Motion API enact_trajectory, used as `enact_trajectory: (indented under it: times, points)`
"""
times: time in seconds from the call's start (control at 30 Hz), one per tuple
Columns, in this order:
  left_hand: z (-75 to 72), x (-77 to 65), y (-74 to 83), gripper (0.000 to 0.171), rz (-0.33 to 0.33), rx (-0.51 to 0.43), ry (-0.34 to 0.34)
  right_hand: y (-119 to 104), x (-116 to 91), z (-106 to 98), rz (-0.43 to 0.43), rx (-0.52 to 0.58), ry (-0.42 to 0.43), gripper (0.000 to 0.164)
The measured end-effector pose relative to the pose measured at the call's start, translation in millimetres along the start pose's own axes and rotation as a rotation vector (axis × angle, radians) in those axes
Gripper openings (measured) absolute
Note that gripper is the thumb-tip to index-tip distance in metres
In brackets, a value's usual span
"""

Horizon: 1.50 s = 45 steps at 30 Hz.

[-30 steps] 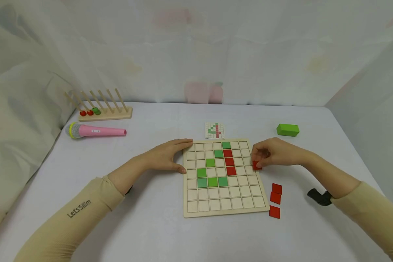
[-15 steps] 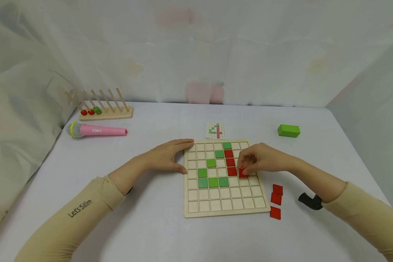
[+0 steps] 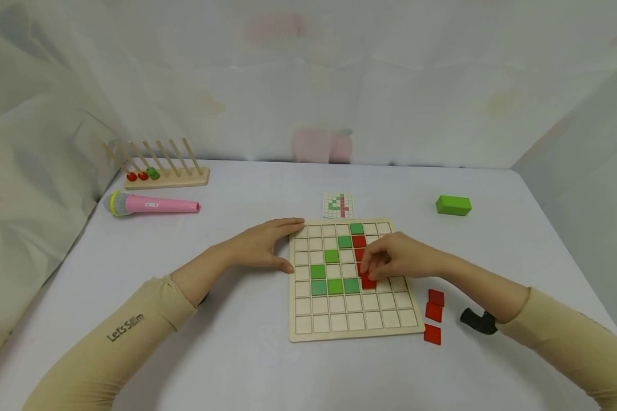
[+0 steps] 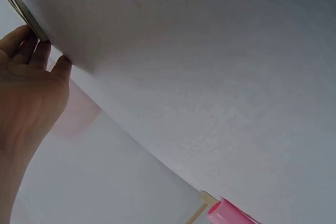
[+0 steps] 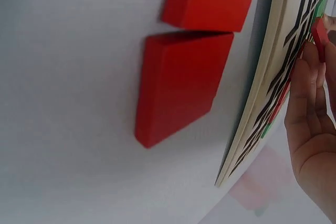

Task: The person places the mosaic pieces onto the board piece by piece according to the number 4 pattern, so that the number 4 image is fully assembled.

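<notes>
A wooden grid board (image 3: 334,335) lies flat on the white table, with green tiles (image 3: 335,286) and red tiles (image 3: 359,241) set in some of its squares. My right hand (image 3: 403,255) pinches a red square tile (image 3: 368,281) over the board, right beside the bottom row of green tiles. In the right wrist view the pinched tile (image 5: 319,38) is tilted close over the grid. My left hand (image 3: 257,244) rests at the board's left edge, thumb and fingers spread and touching it; the left wrist view shows these fingertips (image 4: 41,53) at the edge.
Several loose red tiles (image 3: 434,311) lie right of the board. Behind it is a small pattern card (image 3: 338,205). A green block (image 3: 453,205) stands at the back right. At the back left are a pink toy microphone (image 3: 159,205) and a wooden peg rack (image 3: 180,179) with beads.
My right hand has carried the red tile leftward from the board's right edge to the square below the red column. My left hand has stayed at the board's left edge.
</notes>
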<state>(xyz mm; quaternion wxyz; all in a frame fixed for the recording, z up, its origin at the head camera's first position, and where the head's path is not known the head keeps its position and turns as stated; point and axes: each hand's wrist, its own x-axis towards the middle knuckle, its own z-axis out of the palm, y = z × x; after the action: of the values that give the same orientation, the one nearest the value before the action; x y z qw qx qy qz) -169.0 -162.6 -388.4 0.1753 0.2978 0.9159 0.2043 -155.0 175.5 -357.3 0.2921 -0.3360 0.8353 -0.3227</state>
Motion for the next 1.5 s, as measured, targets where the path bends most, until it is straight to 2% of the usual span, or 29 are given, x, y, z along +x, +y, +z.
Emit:
enact_trajectory:
  times: [0.4, 1.03, 1.5]
  points:
    - [1.0, 0.0, -1.0, 0.105, -0.003, 0.001, 0.003, -1.7, 1.2, 6.5, 0.0, -0.033, 0.016, 0.008]
    - [-0.3, -0.6, 1.6, 0.106, -0.009, 0.002, 0.0, -2.2, -0.5, 3.5, -0.018, -0.075, 0.043, 0.008]
    - [1.1, 1.1, -0.7, 0.106, -0.012, 0.009, -0.001, 22.6, -28.3, -12.0, 0.025, -0.074, 0.095, 0.005]
